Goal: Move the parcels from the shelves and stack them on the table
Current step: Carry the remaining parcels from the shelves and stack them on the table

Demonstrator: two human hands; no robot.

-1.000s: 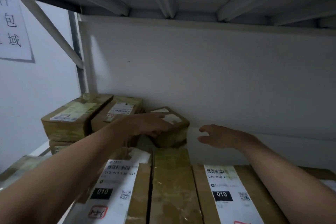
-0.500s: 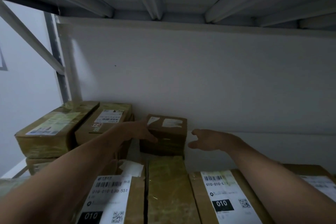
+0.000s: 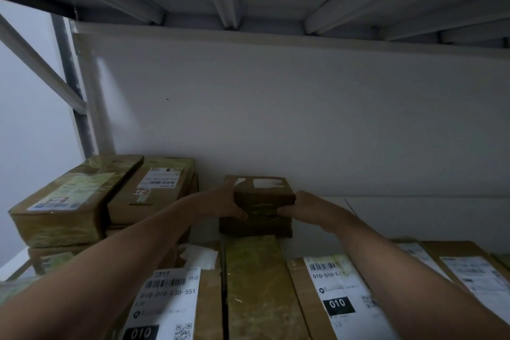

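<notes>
Head cam, shelf (image 3: 400,218), white wall (image 3: 303,119), L hand (image 3: 220,203), R hand (image 3: 309,205) grip small parcel (image 3: 260,190)

One small cardboard parcel (image 3: 260,196) in the grip, between two hands: left hand (image 3: 223,203) and right hand (image 3: 306,205). Left of the grip, two upper parcels (image 3: 154,190), with at least one lower parcel (image 3: 49,257) under them. Nearer than the grip, at least four long parcels (image 3: 256,284); two black 010 tags (image 3: 338,305).

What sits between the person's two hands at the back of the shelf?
The small brown parcel: the left hand grips its left side and the right hand its right side, seen in the head view.
</notes>
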